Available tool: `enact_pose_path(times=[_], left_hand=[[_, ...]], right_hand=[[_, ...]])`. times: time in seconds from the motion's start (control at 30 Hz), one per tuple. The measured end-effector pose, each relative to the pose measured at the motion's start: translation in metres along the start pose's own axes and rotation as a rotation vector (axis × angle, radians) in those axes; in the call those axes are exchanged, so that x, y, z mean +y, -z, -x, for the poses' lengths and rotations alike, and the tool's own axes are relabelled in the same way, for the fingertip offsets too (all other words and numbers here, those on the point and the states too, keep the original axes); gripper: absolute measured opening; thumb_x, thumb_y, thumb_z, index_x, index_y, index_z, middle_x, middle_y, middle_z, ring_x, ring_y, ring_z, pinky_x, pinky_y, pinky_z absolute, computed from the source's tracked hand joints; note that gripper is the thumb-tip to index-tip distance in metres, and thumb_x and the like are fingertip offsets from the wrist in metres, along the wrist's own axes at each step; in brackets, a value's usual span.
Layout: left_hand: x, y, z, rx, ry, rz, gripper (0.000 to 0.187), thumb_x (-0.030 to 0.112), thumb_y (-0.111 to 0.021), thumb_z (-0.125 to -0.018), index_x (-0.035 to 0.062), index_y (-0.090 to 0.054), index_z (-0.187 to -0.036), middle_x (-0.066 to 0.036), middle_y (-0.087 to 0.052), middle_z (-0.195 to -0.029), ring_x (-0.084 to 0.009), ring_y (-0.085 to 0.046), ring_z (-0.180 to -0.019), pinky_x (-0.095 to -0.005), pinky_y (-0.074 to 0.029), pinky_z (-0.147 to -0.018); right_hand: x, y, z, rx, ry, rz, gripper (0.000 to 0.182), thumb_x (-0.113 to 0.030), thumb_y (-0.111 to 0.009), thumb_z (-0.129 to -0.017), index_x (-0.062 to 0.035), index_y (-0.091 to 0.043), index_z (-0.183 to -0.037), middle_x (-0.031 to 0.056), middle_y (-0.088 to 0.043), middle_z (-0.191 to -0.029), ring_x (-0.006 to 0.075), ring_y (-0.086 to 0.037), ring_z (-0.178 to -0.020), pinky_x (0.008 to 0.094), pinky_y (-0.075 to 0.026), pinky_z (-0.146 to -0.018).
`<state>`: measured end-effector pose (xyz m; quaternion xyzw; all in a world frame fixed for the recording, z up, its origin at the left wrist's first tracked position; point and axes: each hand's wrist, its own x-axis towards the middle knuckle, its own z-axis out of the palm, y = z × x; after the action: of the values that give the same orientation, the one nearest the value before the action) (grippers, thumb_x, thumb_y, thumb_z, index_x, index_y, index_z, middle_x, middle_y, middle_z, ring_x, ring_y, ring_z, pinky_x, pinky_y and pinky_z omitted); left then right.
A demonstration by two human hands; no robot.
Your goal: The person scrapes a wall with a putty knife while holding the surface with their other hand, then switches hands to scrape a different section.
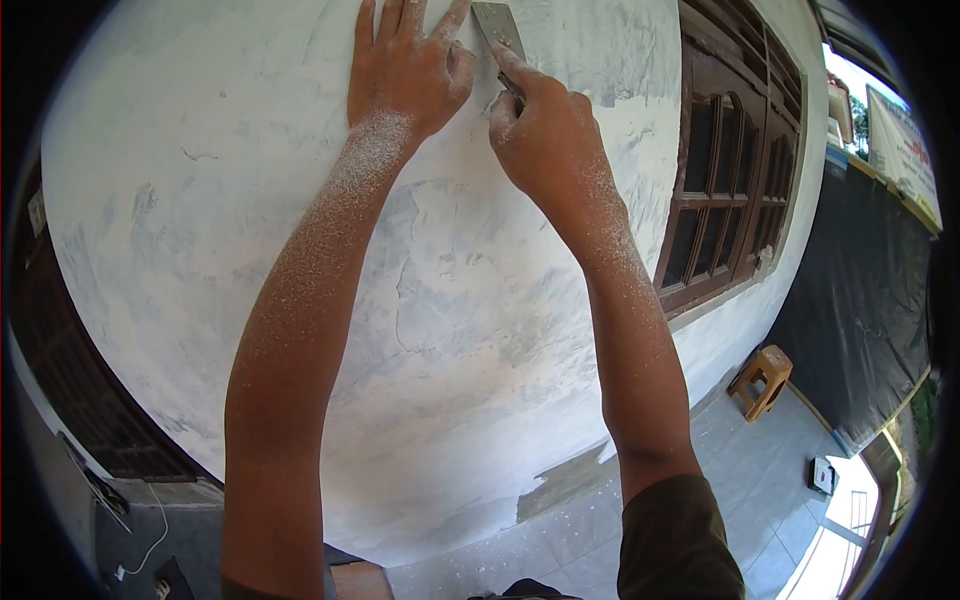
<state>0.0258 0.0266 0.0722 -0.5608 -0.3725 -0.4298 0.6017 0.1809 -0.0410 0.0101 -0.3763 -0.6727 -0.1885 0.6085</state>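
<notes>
My right hand grips a putty knife, its index finger stretched along the tool and its metal blade pointing up against the wall. The knife's handle is mostly hidden in the fist. To its left, my left hand lies against the white wall with its fingers spread, and some fingertips run out of the top of the view. Whitish dust covers both wrists and forearms. Grey patches, scrapes and a thin crack mark the wall's paint.
A brown wooden window is set in the wall at right. On the tiled floor stand a brown plastic stool and a small box. A black sheet hangs at far right. A white cable lies at lower left.
</notes>
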Motion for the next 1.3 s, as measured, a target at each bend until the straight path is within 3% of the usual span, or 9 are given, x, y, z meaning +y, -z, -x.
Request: enact_pose_path(times=[0.1, 0.3, 0.4, 0.67, 0.9, 0.97, 1.1, 1.2, 1.3], left_hand=[[0.002, 0.003, 0.0, -0.004, 0.013, 0.011, 0.06, 0.032, -0.046, -0.097, 0.0119, -0.045, -0.154, -0.025, -0.025, -0.165, -0.0361, -0.02, -0.156, -0.0537, -0.011, -0.128], [0.0, 0.005, 0.0, -0.006, -0.006, -0.007, 0.059, 0.031, -0.046, -0.097, 0.0113, -0.046, -0.153, -0.025, -0.026, -0.165, -0.0365, -0.021, -0.155, -0.0543, -0.013, -0.127], [0.002, 0.006, 0.001, 0.008, 0.009, 0.053, 0.058, 0.03, -0.046, -0.098, 0.0109, -0.047, -0.152, -0.025, -0.026, -0.164, -0.0368, -0.021, -0.155, -0.0546, -0.013, -0.127], [-0.001, 0.003, 0.0, 0.006, -0.012, 0.031, 0.058, 0.029, -0.046, -0.097, 0.0102, -0.046, -0.152, -0.026, -0.027, -0.164, -0.0384, -0.021, -0.155, -0.0553, -0.013, -0.127], [0.002, 0.005, -0.001, -0.002, 0.009, 0.019, 0.059, 0.029, -0.047, -0.097, 0.0099, -0.047, -0.152, -0.026, -0.028, -0.164, -0.0372, -0.022, -0.155, -0.0532, -0.013, -0.127], [0.003, 0.005, -0.001, 0.003, 0.007, 0.024, 0.059, 0.03, -0.047, -0.097, 0.01, -0.046, -0.153, -0.026, -0.028, -0.164, -0.0372, -0.022, -0.155, -0.0533, -0.013, -0.127], [0.001, 0.005, 0.0, 0.021, 0.002, 0.057, 0.06, 0.03, -0.048, -0.097, 0.0101, -0.046, -0.153, -0.026, -0.028, -0.164, -0.0372, -0.022, -0.155, -0.0536, -0.013, -0.127], [-0.001, 0.004, 0.001, 0.021, -0.012, 0.032, 0.06, 0.03, -0.048, -0.097, 0.0104, -0.046, -0.153, -0.026, -0.028, -0.164, -0.0371, -0.022, -0.155, -0.0538, -0.013, -0.127], [0.0, 0.003, 0.0, 0.01, 0.001, 0.015, 0.06, 0.031, -0.047, -0.097, 0.0106, -0.045, -0.153, -0.026, -0.027, -0.164, -0.0372, -0.021, -0.155, -0.0546, -0.013, -0.127]], right_hand=[[0.0, 0.001, 0.029, -0.118, -0.095, 0.029, 0.041, -0.011, -0.056, -0.098, -0.008, -0.063, -0.139, 0.0233, -0.075, -0.093, 0.0357, -0.076, -0.079, 0.0474, -0.063, -0.075], [0.001, -0.004, -0.006, 0.007, 0.003, -0.018, 0.042, -0.01, -0.056, -0.097, -0.0082, -0.063, -0.139, 0.0239, -0.075, -0.095, 0.0354, -0.076, -0.079, 0.0465, -0.063, -0.074], [0.003, -0.002, 0.021, -0.078, -0.059, -0.015, 0.043, -0.009, -0.057, -0.097, -0.0073, -0.062, -0.139, 0.0244, -0.075, -0.097, 0.0371, -0.076, -0.082, 0.0472, -0.063, -0.077], [-0.004, 0.0, 0.002, -0.014, 0.0, -0.023, 0.043, -0.008, -0.058, -0.097, -0.0069, -0.062, -0.139, 0.0244, -0.075, -0.097, 0.0369, -0.076, -0.082, 0.0471, -0.063, -0.076], [0.003, -0.004, 0.001, -0.044, -0.037, -0.02, 0.048, -0.008, -0.057, -0.094, -0.0101, -0.06, -0.142, 0.0239, -0.075, -0.097, 0.0301, -0.075, -0.073, 0.041, -0.062, -0.079], [-0.001, -0.003, -0.008, 0.003, -0.007, -0.048, 0.041, -0.009, -0.057, -0.098, -0.0059, -0.063, -0.138, 0.0233, -0.075, -0.097, 0.0371, -0.076, -0.082, 0.047, -0.063, -0.078], [-0.001, -0.003, 0.019, -0.075, -0.073, -0.039, 0.041, -0.009, -0.056, -0.097, -0.0055, -0.063, -0.137, 0.024, -0.075, -0.098, 0.0383, -0.075, -0.085, 0.0471, -0.062, -0.08], [0.002, -0.007, 0.006, -0.063, -0.042, -0.016, 0.042, -0.009, -0.057, -0.097, -0.0058, -0.063, -0.138, 0.0247, -0.075, -0.098, 0.0364, -0.076, -0.084, 0.0462, -0.063, -0.079], [-0.001, -0.006, -0.007, 0.006, -0.002, -0.044, 0.046, -0.009, -0.057, -0.096, -0.0107, -0.061, -0.142, 0.0236, -0.075, -0.097, 0.0298, -0.075, -0.073, 0.0394, -0.062, -0.079]])
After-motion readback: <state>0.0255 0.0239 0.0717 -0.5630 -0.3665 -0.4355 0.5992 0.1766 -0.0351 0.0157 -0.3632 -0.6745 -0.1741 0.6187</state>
